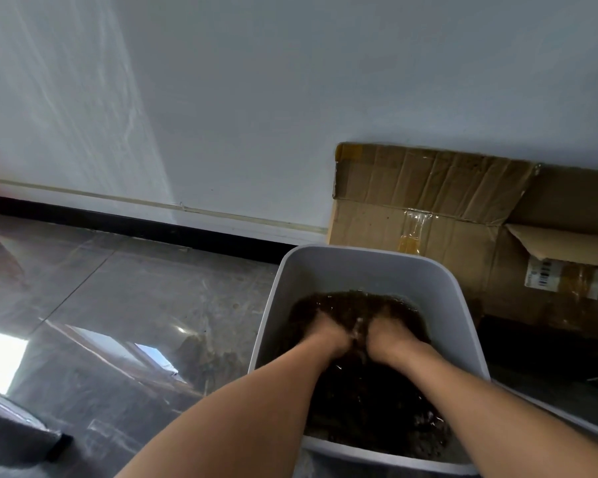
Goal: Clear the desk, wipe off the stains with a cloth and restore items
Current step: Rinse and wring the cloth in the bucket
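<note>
Two bare forearms reach down from the lower edge into a grey tub (pixel 366 260) set on the glossy tiled floor (pixel 135 305). The left grip (pixel 329 334) and right grip (pixel 389 334) sit side by side, nearly touching, sunk to the knuckles in dark brown water (pixel 359 401). The fingers are lost below the murky surface, so whether either grip is clamped, curled or apart cannot be told. Nor can the cloth be plainly seen. A pale fleck (pixel 357 326) between the two grips may be part of it, and going by the task it is most likely held under water there for rinsing. No desk is in view. A creased cardboard box (pixel 428 208) stands just behind the tub against the white wall (pixel 290 98).

Soaked, the cloth would be soft, limp and heavy with water. It would be slick to the touch and quick to sag or slip away if pinched by one corner. It looks best gathered into a roll, with one grip at each end, and twisted low over the tub so the dirty water falls back in rather than onto the shiny tiles. Nothing about it is fragile; the risk is drips and a wet floor.
</note>
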The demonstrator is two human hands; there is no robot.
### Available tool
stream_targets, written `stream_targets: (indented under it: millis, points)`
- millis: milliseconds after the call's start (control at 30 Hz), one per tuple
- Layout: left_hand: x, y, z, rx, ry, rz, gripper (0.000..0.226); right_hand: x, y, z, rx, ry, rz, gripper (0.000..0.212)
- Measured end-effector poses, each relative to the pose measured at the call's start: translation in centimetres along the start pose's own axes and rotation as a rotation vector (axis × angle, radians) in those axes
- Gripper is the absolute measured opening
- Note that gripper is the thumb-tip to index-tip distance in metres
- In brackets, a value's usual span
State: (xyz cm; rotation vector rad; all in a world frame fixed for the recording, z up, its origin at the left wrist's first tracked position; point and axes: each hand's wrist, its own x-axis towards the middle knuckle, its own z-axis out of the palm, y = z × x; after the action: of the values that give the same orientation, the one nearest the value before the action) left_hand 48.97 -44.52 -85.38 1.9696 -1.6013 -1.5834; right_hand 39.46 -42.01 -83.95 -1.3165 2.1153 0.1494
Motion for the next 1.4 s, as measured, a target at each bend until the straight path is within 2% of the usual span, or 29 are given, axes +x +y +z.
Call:
stream_targets:
  millis: [67, 100, 167, 267, 333, 400, 467, 533, 600, 667, 733, 800, 867, 933, 967, 1033, 1100, 1200, 1267, 1333, 1400]
  points:
    - [0.3, 0.1, 0.6, -0.130, -0.150, -0.066, 0.021, 0.1, -0.4, -0.6, 0.171, 0.063, -0.041, 0.035]
    - [0.5, 0.1, 0.6, -0.216, -0.169, -0.076, 0.023, 0.0, -0.6, -0.8, 0.268, 0.091, -0.030, 0.026]
    - [0.3, 0.5, 0.2, -0.395, -0.161, -0.096, 0.026, -0.5, -1.4, -0.8, 0.450, 0.109, 0.032, 0.026]
    - [-0.7, 1.4, -1.0, -0.604, -0.176, -0.174, 0.036, -1.7, -2.4, -0.9, 0.583, 0.122, 0.050, 0.031]
    - [-1.8, 2.4, -1.2, -0.581, -0.379, -0.172, 0.040, -1.9, -1.6, -1.7, 0.510, 0.188, 0.050, 0.030]
    - [-2.3, 2.9, -1.5, -0.423, -0.508, -0.171, 0.038, -1.4, 0.0, -2.9, 0.386, 0.193, 0.085, 0.020]
    - [-2.1, 3.0, -2.2, -0.137, -0.363, -0.100, 0.026, -0.9, 1.0, -3.4, 0.348, 0.087, 0.137, 0.013]
    - [-1.7, 2.9, -3.2, 0.259, -0.166, 0.111, 0.024, -0.9, 0.9, -3.2, 0.322, -0.010, 0.127, 0.017]
    - [-1.7, 3.1, -4.1, 0.584, -0.147, 0.223, 0.049, -0.8, 0.7, -3.3, 0.326, -0.059, 0.119, 0.009]
    - [-2.5, 3.6, -4.1, 0.816, -0.208, 0.237, 0.073, -1.0, 0.7, -3.8, 0.401, -0.126, 0.134, 0.018]
    - [-2.8, 3.4, -3.1, 0.956, -0.244, 0.301, 0.091, -1.3, 0.7, -4.3, 0.471, -0.187, 0.122, 0.019]
    - [-2.6, 2.6, -1.6, 1.026, -0.223, 0.360, 0.097, -1.4, 0.7, -4.5, 0.506, -0.252, 0.099, 0.016]
    - [-2.2, 1.8, -0.6, 1.025, -0.147, 0.377, 0.074, -1.3, 1.0, -4.5, 0.394, -0.249, 0.084, 0.009]
    - [-2.0, 1.2, -0.4, 1.005, -0.094, 0.382, 0.042, -1.0, 1.6, -4.1, 0.248, -0.216, 0.101, 0.014]
    - [-1.8, 0.9, -0.6, 0.998, -0.088, 0.372, 0.034, -0.9, 1.8, -3.8, 0.200, -0.205, 0.113, 0.014]
    - [-1.7, 0.7, -1.2, 0.924, -0.099, 0.315, 0.033, -0.9, 1.9, -3.5, 0.170, -0.171, 0.116, 0.010]
    - [-2.1, 0.7, -1.9, 0.726, -0.149, 0.208, 0.038, -1.0, 1.7, -3.7, 0.255, -0.147, 0.112, 0.007]
    - [-2.8, 1.5, -2.3, 0.105, -0.374, -0.111, 0.024, -1.1, 1.5, -4.9, 0.598, -0.122, 0.172, 0.017]
    - [-3.1, 2.2, -2.8, -0.232, -0.510, -0.251, 0.029, -1.0, 1.5, -5.8, 0.832, -0.090, 0.174, 0.015]
    - [-3.1, 2.8, -3.4, -0.557, -0.600, -0.267, 0.022, -1.6, 1.1, -6.7, 1.024, -0.076, 0.183, 0.013]
    - [-3.5, 3.4, -3.8, -0.797, -0.636, -0.200, 0.016, -2.5, 0.5, -7.1, 1.130, -0.092, 0.186, 0.015]
